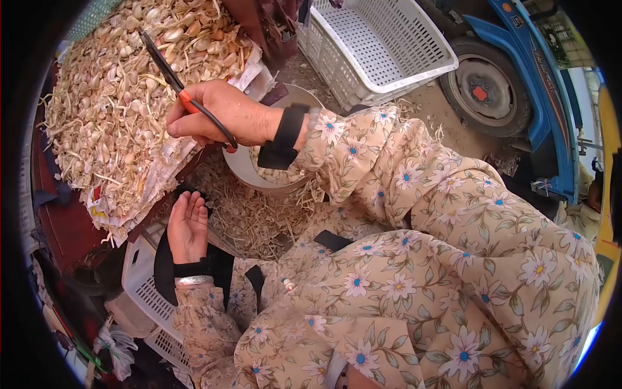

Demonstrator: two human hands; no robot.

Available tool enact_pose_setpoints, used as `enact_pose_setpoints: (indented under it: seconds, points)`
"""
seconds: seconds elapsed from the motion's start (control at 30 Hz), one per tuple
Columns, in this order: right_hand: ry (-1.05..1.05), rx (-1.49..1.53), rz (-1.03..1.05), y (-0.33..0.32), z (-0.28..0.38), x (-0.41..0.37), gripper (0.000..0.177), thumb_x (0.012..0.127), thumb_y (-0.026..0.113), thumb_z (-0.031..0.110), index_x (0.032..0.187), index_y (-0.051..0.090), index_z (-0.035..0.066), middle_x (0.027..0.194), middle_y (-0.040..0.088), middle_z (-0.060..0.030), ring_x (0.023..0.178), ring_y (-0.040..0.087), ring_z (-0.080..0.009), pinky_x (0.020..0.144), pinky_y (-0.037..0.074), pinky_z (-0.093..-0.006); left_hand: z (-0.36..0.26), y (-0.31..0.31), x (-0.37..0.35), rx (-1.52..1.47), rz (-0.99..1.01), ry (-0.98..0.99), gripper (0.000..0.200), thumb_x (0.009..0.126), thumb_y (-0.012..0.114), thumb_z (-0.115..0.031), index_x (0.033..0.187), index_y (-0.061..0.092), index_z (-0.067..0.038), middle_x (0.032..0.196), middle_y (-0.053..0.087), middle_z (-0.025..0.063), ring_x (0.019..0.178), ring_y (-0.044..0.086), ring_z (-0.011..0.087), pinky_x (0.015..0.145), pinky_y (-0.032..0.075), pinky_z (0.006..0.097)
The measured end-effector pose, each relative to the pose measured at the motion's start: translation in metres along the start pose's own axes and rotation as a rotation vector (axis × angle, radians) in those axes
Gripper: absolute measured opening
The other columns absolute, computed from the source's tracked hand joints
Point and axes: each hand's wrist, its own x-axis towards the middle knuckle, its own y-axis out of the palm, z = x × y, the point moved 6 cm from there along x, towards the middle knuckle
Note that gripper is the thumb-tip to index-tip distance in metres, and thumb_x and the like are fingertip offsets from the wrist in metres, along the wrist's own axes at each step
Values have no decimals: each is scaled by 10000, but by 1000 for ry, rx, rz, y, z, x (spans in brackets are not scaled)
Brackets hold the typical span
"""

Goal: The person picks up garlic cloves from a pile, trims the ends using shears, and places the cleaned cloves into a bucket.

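Observation:
My right hand (217,113) is closed around a pair of scissors (162,61) with dark blades and a black and orange handle. The blades point up and left, over a big heap of garlic cloves (123,104) mixed with dry skins and stems. Lower down, my left hand (188,228) is turned palm up beside the heap's near edge, its fingers slightly bent and nothing visible in it. Under my right wrist stands a white bucket (243,170) with pale cloves inside, partly hidden by my sleeve.
A white slatted crate (376,84) stands beyond the bucket, close to a blue vehicle's wheel (483,87). Another white crate (139,275) sits at lower left, near a plastic bag (115,347). Dry garlic trimmings (249,217) lie below the bucket.

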Motion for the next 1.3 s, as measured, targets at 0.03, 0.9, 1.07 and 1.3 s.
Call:
enact_pose_setpoints:
  seconds: [0.03,0.9,1.07,1.3]
  points:
    - [-7,43,-13,-2,1,0,197,787,651,195,861,596,21,630,557,-12,517,524,-75,476,419,-226,1,-2,13,1,-23,-4,169,860,574,-151,970,548,-26,932,605,91,819,573,168,714,476,268]
    - [343,83,-224,24,15,-14,187,831,600,184,890,567,9,682,549,-17,554,486,-63,518,393,-211,163,-38,213,1679,-61,60,415,749,582,-128,1157,519,-85,1004,592,131,888,572,235,723,459,342]
    - [406,105,-224,31,12,-12,217,834,578,206,908,563,3,674,550,-31,570,493,-78,571,404,-229,166,-40,211,1672,-70,59,412,742,584,-118,1148,528,-80,972,600,121,839,580,222,688,462,335]
    - [409,123,-234,34,10,-14,212,834,603,216,896,564,17,749,594,-38,524,477,-57,468,383,-194,151,-46,201,1631,-108,97,407,733,587,-103,1136,542,-73,927,612,107,771,591,204,638,467,325]
